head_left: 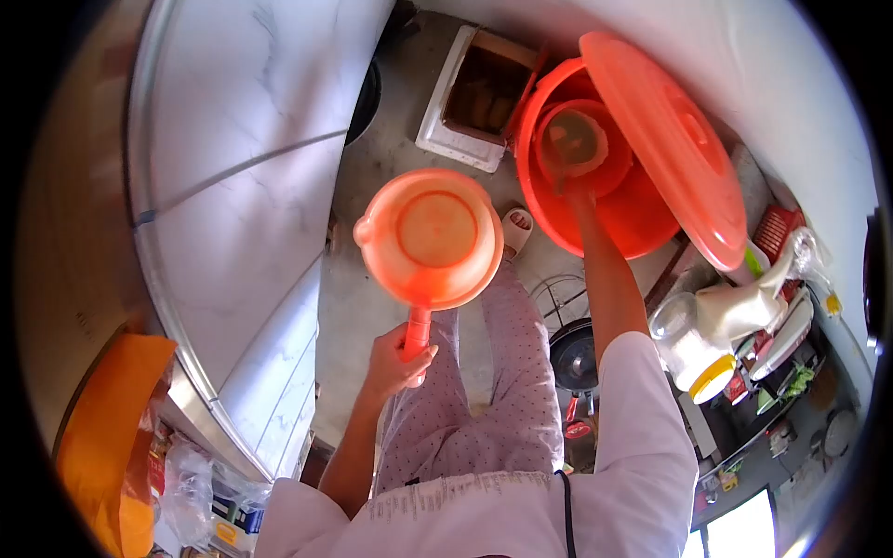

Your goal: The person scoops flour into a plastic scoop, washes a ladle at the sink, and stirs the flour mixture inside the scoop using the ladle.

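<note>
My left hand [395, 361] is closed around the handle of an orange-red plastic dipper [437, 288], holding it up in front of my legs. Its round bowl has a small spout on the left and a ring at the centre. Deep in a large red bucket [642, 223] is my right hand [569, 177], at a smaller round red vessel [614, 167] with something pale and cloudy in it. The right fingers are too dim to make out. A red lid [670, 139] leans tilted over the bucket's right side.
A white foam box [442, 130] with a brown inside stands left of the bucket. On the right are a black frying pan [573, 358], a clear jar with a yellow lid [712, 377] and cluttered goods. Marble-patterned panels [242, 223] line the left.
</note>
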Motion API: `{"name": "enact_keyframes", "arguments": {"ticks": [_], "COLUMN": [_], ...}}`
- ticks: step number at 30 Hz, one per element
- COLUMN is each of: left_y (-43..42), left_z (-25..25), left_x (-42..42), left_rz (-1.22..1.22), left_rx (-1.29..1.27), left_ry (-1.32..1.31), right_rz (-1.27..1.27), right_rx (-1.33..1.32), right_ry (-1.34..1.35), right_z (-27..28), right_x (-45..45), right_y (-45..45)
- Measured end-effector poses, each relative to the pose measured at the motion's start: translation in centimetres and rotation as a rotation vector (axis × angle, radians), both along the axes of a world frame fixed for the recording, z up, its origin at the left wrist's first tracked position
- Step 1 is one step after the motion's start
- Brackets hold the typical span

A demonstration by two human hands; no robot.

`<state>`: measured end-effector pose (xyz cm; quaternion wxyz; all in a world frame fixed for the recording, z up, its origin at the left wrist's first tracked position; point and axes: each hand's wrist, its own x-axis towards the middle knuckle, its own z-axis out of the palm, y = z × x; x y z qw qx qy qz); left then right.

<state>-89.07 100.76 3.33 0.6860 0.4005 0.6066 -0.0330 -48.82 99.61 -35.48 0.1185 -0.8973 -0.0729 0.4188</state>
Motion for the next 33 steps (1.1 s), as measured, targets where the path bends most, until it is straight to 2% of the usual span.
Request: {"name": "enact_keyframes", "arguments": {"ticks": [2,5,14,15,16,17,18,23,26,29,33], "left_y": [-0.3,-0.6,-2.5,-2.8,-3.1,-3.3,-3.6,-4.1,-4.5,-4.3,-4.3], "left_z": [-1.1,-1.9,-2.7,-2.8,-3.0,-3.1,-3.1,-3.1,-3.0,-2.6,-2.3], "left_x": [0.4,1.3,2.5,2.5,2.6,2.6,2.7,2.9,2.7,3.0,2.8], "left_rz": [0.019,0.149,0.219,0.215,0.201,0.187,0.184,0.225,0.194,0.187,0.206], "left_rx": [0.052,-0.039,-0.014,-0.014,0.042,0.097,0.099,0.03,0.045,0.051,0.018], "left_ry": [-0.001,0.006,0.03,0.029,0.036,0.043,0.04,0.052,0.052,0.04,0.022], "right_rz": [0.091,0.151,0.023,0.07,0.242,0.42,0.653,0.803,0.916,0.78,0.222], "right_rx": [-0.049,-0.058,0.094,0.088,0.057,0.013,-0.059,-0.075,-0.105,-0.009,0.191], "right_ry": [-0.051,-0.004,0.405,0.383,0.211,-0.01,-0.449,-0.39,-0.348,-0.094,0.374], "right_z": [-1.9,-2.8,1.4,1.5,1.5,1.5,0.9,-3.7,-3.3,-1.3,2.5], "right_x": [0.0,0.9,5.0,5.1,5.1,4.8,4.3,1.2,-1.8,-0.1,4.7], "right_y": [0.6,1.1,1.4,1.3,1.1,0.5,-0.1,-1.0,0.2,1.4,2.8]}}
